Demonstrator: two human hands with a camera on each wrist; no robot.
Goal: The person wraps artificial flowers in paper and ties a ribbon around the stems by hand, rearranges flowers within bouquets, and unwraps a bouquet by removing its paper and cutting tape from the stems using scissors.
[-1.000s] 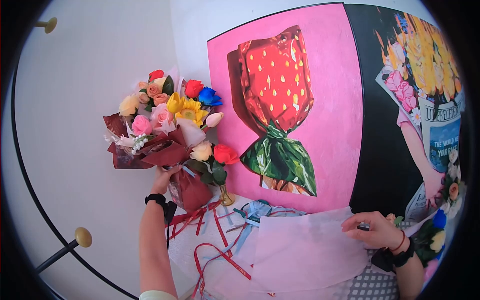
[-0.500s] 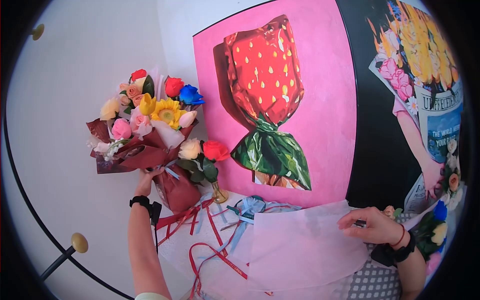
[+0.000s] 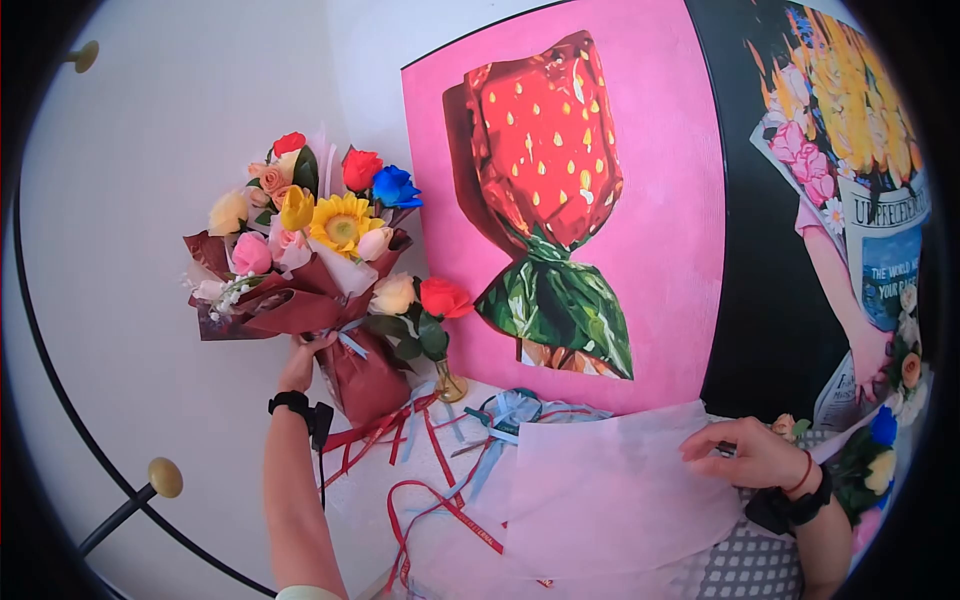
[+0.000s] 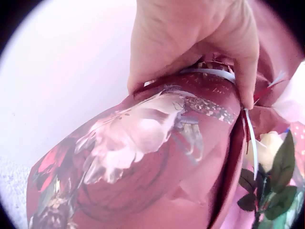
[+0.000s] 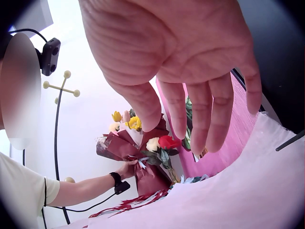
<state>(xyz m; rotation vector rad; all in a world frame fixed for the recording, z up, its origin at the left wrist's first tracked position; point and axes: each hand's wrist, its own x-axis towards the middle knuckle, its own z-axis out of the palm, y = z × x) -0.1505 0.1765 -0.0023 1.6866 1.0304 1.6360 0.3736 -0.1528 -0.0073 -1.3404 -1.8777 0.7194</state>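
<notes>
My left hand (image 3: 298, 364) grips a large flower bouquet (image 3: 370, 385) by its narrow tied neck. The bouquet stands on the white tabletop, leaning left, in maroon wrap with a sunflower (image 3: 341, 224), roses and a blue rose (image 3: 396, 187). In the left wrist view the thumb and fingers straddle the neck, right at a pale blue ribbon (image 4: 209, 72). Over the right edge of a sheet of translucent white wrapping paper (image 3: 610, 490) is my right hand (image 3: 748, 455), fingers loosely bent and holding nothing; the right wrist view shows its palm (image 5: 157, 43).
A small glass vase (image 3: 451, 388) with a cream and a red rose (image 3: 444, 298) stands beside the bouquet. Red ribbons (image 3: 440, 500) and blue ones lie loose on the table. Behind stands a pink painting (image 3: 670, 200); more flowers (image 3: 882, 468) lie at right.
The bouquet has tipped slightly left, away from the pink painting, with my left hand still round its neck. The head view has shifted a little. My right hand stays over the paper.
</notes>
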